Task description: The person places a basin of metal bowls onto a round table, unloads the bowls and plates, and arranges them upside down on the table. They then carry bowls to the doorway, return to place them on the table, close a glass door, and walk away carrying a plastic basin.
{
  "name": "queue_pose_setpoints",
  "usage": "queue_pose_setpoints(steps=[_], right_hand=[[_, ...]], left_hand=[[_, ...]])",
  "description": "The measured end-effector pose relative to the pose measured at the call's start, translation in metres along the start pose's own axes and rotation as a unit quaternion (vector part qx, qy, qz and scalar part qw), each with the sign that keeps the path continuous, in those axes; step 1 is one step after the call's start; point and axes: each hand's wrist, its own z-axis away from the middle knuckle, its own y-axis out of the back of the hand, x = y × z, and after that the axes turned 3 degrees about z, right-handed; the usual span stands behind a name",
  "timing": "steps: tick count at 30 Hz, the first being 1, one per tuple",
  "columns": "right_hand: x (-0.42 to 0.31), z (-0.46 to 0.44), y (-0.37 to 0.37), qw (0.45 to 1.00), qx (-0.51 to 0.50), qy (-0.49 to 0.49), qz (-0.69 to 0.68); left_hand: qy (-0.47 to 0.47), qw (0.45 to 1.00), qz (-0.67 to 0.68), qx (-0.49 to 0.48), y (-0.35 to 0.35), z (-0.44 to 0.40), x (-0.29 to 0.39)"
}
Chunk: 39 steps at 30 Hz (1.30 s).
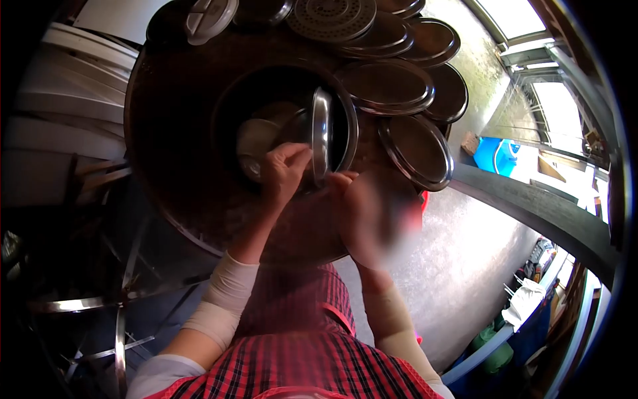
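Note:
A shallow round metal dish (321,133), seen nearly edge-on, stands upright over the wide dark basin (354,113). My left hand (286,171) is closed in a pinch against the dish's left side. Touching the dish's lower edge are the fingertips of my right hand (359,206); the rest of that hand is partly blurred. Pale, bowl-like items (258,141) lie inside the basin, too dark to make out fully.
The basin is set in a large round dark table (176,126). Several shiny metal plates (417,149) line its far right side, near a perforated metal disc (332,16) and a white lidded item (211,20). A blue bucket (495,156) stands on the right.

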Motion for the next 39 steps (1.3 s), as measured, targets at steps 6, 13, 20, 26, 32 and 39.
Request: queue_pose_setpoints(steps=[6, 13, 20, 26, 32, 39], right_hand=[[-0.022, -0.026, -0.015, 0.993, -0.050, 0.018, 0.102], [-0.010, -0.027, -0.035, 0.998, -0.027, -0.040, 0.045], [-0.019, -0.037, -0.021, 0.998, -0.032, -0.032, 0.039], [-0.042, -0.047, 0.007, 0.987, 0.144, 0.018, 0.070], [-0.043, -0.057, 0.004, 0.983, 0.098, 0.044, 0.152], [-0.043, -0.072, 0.001, 0.978, 0.080, 0.043, 0.189]], left_hand=[[0.018, 0.999, -0.043, -0.017, 0.006, -0.003, 0.011], [0.050, 0.997, -0.035, -0.046, 0.009, -0.009, 0.012], [0.064, 0.995, 0.018, -0.069, 0.012, -0.012, 0.011], [0.045, 0.997, -0.040, -0.054, 0.013, -0.011, 0.013], [0.067, 0.997, 0.028, -0.001, 0.027, -0.012, 0.013], [0.054, 0.998, -0.034, 0.022, 0.047, 0.001, 0.031]])
